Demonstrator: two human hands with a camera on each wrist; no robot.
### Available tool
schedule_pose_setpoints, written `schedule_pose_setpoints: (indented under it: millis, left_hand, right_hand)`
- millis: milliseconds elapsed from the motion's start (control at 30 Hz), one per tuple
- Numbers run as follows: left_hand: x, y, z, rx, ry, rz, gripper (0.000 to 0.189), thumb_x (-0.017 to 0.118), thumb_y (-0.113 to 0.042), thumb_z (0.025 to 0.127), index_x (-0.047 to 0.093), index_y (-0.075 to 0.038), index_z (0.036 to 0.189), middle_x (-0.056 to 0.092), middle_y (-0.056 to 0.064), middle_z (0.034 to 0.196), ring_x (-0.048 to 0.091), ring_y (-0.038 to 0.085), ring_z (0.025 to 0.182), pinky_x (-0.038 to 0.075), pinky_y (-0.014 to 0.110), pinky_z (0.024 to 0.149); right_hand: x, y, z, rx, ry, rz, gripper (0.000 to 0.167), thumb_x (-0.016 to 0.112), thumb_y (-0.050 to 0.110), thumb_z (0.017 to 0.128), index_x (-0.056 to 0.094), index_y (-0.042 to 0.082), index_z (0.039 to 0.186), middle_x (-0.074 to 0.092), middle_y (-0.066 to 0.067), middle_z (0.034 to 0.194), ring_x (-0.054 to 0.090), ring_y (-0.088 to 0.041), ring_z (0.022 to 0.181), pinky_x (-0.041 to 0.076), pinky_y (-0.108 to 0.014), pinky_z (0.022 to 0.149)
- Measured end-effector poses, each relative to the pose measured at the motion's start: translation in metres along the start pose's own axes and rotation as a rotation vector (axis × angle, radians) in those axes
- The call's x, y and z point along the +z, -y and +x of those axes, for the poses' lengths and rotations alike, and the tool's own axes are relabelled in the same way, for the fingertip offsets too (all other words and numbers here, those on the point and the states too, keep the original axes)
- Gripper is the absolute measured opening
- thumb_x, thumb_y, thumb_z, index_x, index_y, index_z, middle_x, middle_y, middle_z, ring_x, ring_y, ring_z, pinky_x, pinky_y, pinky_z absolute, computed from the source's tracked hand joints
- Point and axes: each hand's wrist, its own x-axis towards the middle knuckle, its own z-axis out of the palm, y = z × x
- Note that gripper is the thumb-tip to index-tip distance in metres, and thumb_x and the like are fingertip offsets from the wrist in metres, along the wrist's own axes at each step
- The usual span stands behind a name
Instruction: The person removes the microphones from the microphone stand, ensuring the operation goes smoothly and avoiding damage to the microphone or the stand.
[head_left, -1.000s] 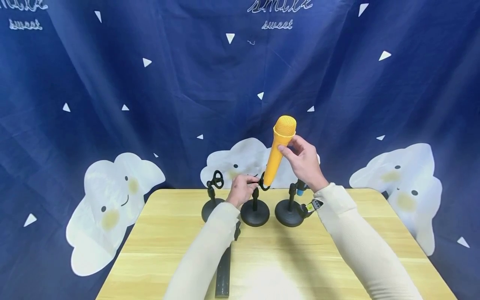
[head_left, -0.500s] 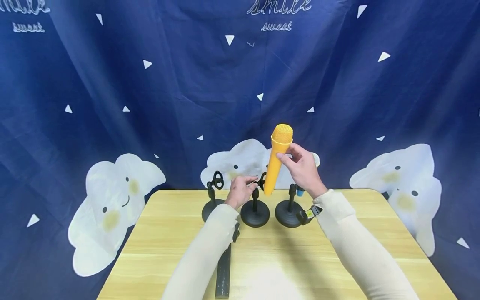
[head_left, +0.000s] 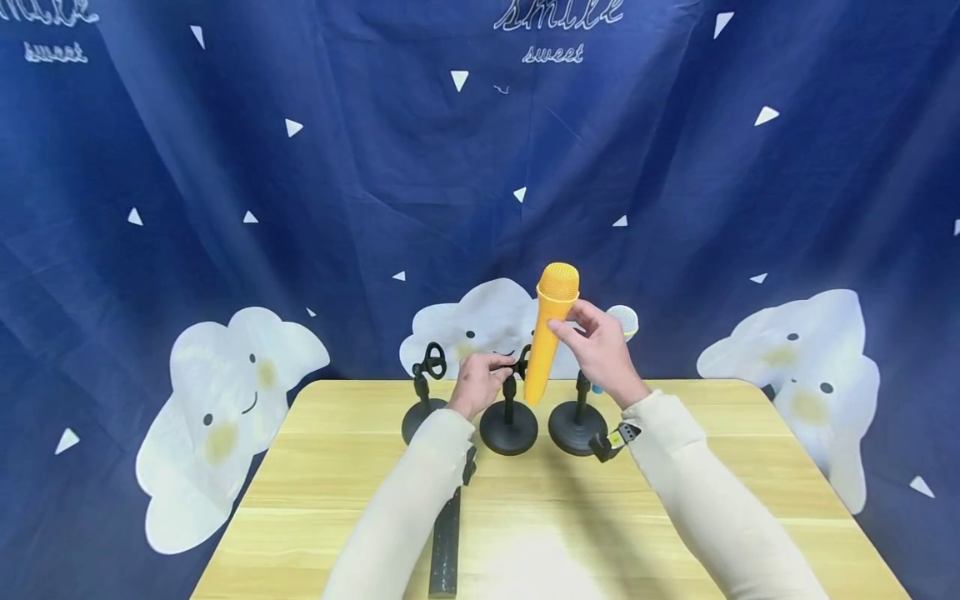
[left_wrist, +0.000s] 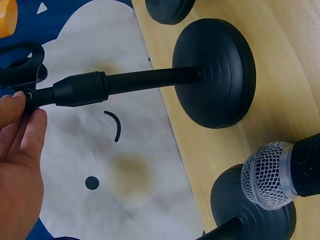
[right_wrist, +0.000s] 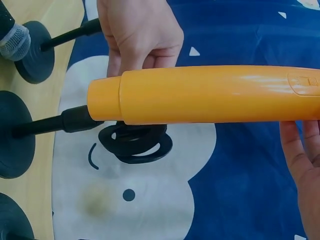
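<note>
The right hand [head_left: 603, 346] gripped a yellow microphone [head_left: 551, 342] by its upper body, thumb on the near side and fingers behind, just below the mesh head. The microphone was above the bench [head_left: 360, 500], head up and leaning slightly, with its lower end down to the left beside the clip [head_left: 523, 363] of the middle stand [head_left: 509, 429]; whether the two touched could not be told. The left hand [head_left: 478, 383] pinched the joint under that clip between thumb and fingers, and the stand's round base was on the bench. To its left stood another stand [head_left: 423, 417] with a bare ring clip, and to its right a third stand [head_left: 576, 427]. A white-headed microphone [head_left: 623, 319] showed behind the right hand, its handle mostly hidden, a blue end just visible near the third stand. A black microphone [left_wrist: 280, 172] with a silver mesh head lay near the left stand's base, partly under the left sleeve [head_left: 408, 517]. Behind the bench hung a dark blue cloth [head_left: 375, 167] printed with white clouds [head_left: 217, 425].
</note>
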Motion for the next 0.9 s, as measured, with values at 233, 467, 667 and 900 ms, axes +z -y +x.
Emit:
schedule_pose_setpoints:
  millis: [233, 467, 667, 900]
  left_hand:
    - [-0.001, 0.004, 0.003, 0.035, 0.003, 0.042, 0.016, 0.072, -0.004, 0.091, 0.078, -0.005, 0.106, 0.075, 0.009, 0.107, 0.070, 0.024, 0.102, 0.057, 0.032, 0.086]
    - [-0.005, 0.005, 0.004, 0.073, 0.025, 0.083, 0.017, 0.072, -0.006, 0.092, 0.078, -0.005, 0.107, 0.074, 0.008, 0.109, 0.070, 0.024, 0.104, 0.057, 0.033, 0.088]
    - [-0.006, 0.007, 0.006, 0.070, 0.043, 0.125, 0.018, 0.071, -0.009, 0.092, 0.078, -0.008, 0.109, 0.074, 0.006, 0.112, 0.069, 0.023, 0.106, 0.056, 0.033, 0.090]
    - [-0.006, 0.005, 0.006, 0.074, 0.055, 0.127, 0.017, 0.072, -0.008, 0.092, 0.078, -0.007, 0.108, 0.073, 0.007, 0.113, 0.069, 0.023, 0.107, 0.055, 0.034, 0.091]
  right_hand:
    - [0.003, -0.005, -0.004, -0.003, 0.003, 0.029, 0.027, 0.072, 0.009, 0.092, 0.066, -0.005, 0.115, 0.068, -0.007, 0.095, 0.064, -0.013, 0.093, 0.053, -0.022, 0.090]
    - [0.008, -0.013, -0.011, 0.003, 0.008, 0.066, 0.028, 0.074, 0.010, 0.091, 0.067, -0.006, 0.114, 0.068, -0.006, 0.094, 0.064, -0.015, 0.092, 0.054, -0.024, 0.089]
    - [0.010, -0.019, -0.018, 0.015, 0.016, 0.067, 0.027, 0.074, 0.008, 0.091, 0.067, -0.007, 0.112, 0.069, -0.008, 0.096, 0.064, -0.014, 0.092, 0.054, -0.022, 0.088]
    - [0.014, -0.024, -0.026, 0.044, -0.001, 0.075, 0.026, 0.074, 0.009, 0.091, 0.067, -0.008, 0.110, 0.068, -0.009, 0.095, 0.064, -0.013, 0.092, 0.054, -0.021, 0.086]
